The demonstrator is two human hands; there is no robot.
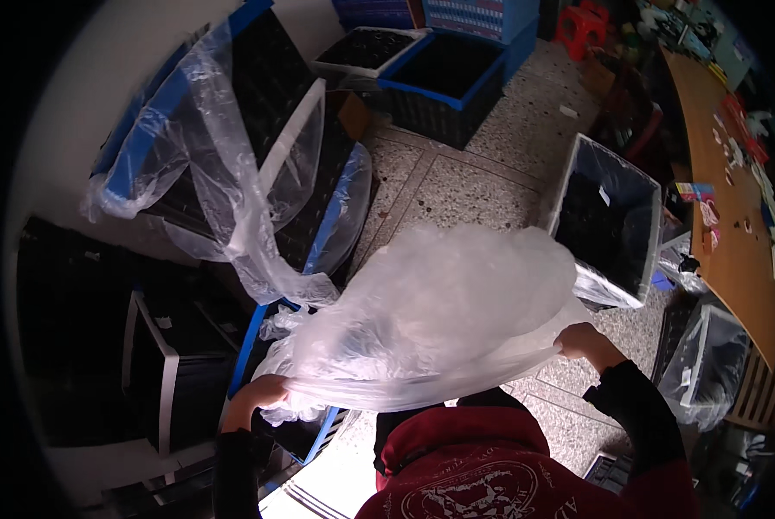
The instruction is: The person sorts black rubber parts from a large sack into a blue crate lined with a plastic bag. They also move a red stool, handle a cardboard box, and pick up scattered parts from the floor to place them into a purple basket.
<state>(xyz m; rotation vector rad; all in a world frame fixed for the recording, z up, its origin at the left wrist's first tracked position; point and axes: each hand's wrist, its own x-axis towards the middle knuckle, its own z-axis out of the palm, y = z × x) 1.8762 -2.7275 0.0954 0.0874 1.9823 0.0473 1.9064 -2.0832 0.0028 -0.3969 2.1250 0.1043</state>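
A large, cloudy plastic bag billows out in front of me, puffed up with air. Its near edge is stretched between my two hands. My left hand is closed on the edge at the left, above a blue-rimmed crate. At the right end, my right hand pinches the same edge, over the speckled floor. Crumpled clear plastic lies at the bag's left side. The bag hides much of what is under it.
Blue-edged dark crates draped in clear film stand at left. A white-rimmed bin lined with plastic holds dark items at right, beside a wooden table with small things. Behind are a blue-rimmed crate and a red stool.
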